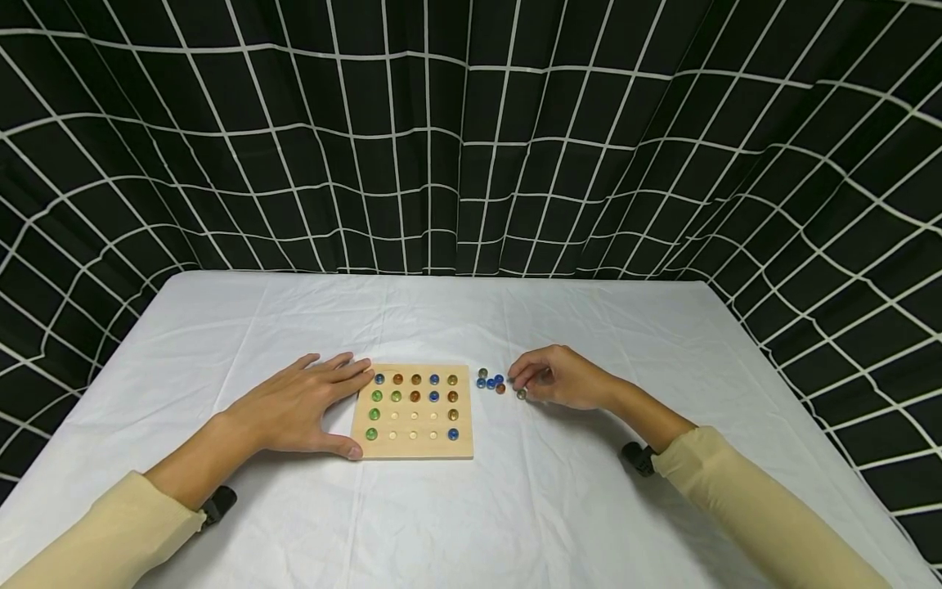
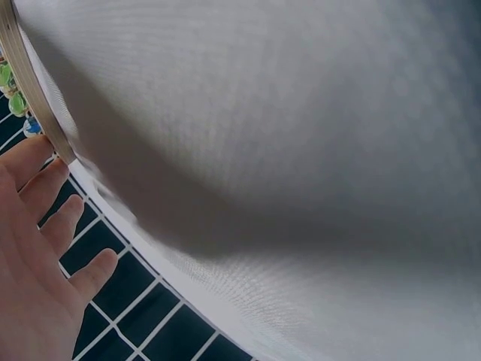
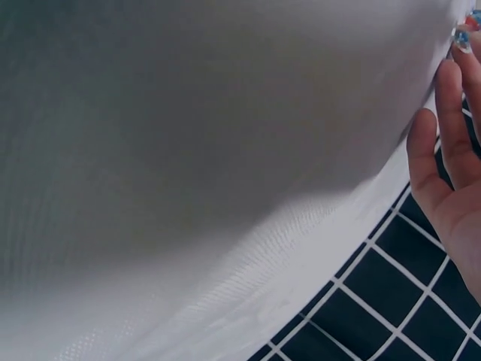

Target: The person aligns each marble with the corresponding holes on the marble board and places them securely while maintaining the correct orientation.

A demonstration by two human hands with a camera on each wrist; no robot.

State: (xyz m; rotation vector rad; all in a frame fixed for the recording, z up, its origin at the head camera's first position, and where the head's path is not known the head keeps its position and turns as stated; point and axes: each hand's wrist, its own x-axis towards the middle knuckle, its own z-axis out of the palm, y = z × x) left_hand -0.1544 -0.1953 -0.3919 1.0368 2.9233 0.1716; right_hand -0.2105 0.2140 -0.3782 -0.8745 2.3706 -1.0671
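Observation:
A light wooden board with rows of round hollows lies flat on the table. Green, blue, amber and brown marbles sit in its upper rows and along both sides. My left hand spreads its fingers beside the board, touching its left side near the top corner and, with the thumb, near the bottom corner. To the right of the board, several loose blue, clear and brownish marbles lie close together. My right hand is low over the table beside them, fingers bent. At its fingertips is a greenish clear marble; whether they pinch it is unclear.
A wrinkled white cloth covers the table. Behind and on both sides hangs a black curtain with a white grid. In the left wrist view, the board's edge shows at the upper left.

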